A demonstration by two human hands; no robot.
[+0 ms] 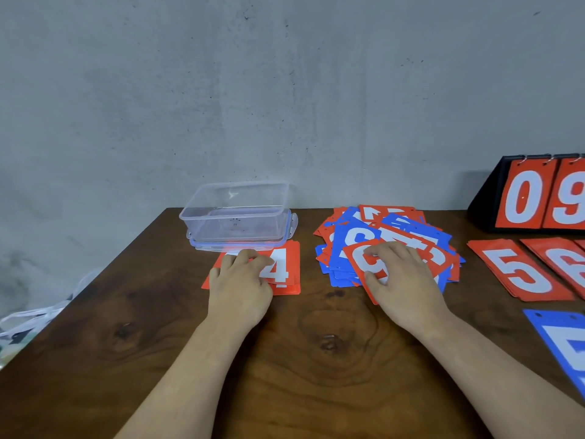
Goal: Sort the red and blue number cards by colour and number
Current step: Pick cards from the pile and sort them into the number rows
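Plain room: bare concrete wall (285,90) behind wooden table (158,327).

1. The light is soft, even and moderately bright, apparently from overhead; the grey wall (285,90) carries no hot spots.
2. Shadows are faint. There is only a thin dark fringe beneath the left hand (242,280) on the red 4 pile (286,264), and beneath the right hand (402,274) on the red card (356,258).
3. Glare is slight: a white glint on the clear plastic box (234,210) and a dull sheen on the wooden table (329,339) (strongest at a knot).
4. Wide-angle distortion splays the table's edges. It also stretches the blue card (563,343) and tilts the scoreboard (538,198) at the right border.
5. Focus is slightly soft throughout, and finger outlines and digit edges look smeared.
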